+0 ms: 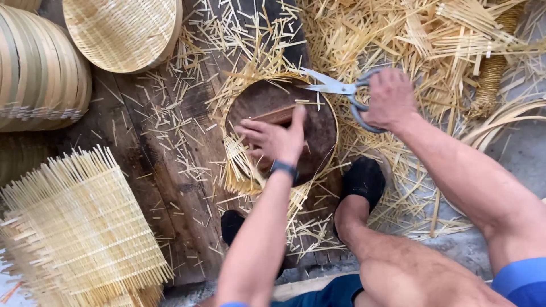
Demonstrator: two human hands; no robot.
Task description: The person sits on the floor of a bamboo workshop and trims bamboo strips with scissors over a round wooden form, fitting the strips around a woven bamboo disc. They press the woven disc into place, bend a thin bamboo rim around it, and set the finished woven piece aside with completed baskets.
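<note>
My left hand (274,138) presses flat on the dark round board (318,122) that fills a bamboo hoop (242,170); a brown strip of wood (277,115) lies under its fingers. Loose ends of woven bamboo stick out around the hoop's left and lower rim. My right hand (389,98) grips the handles of grey scissors (334,87), whose blades are slightly apart and point left over the hoop's upper edge.
A stack of woven bamboo mats (79,227) lies at the lower left. Finished round baskets (122,31) and a stack of trays (40,74) sit at the upper left. Bamboo offcuts (421,34) cover the plank floor. My feet in black shoes (364,179) flank the hoop.
</note>
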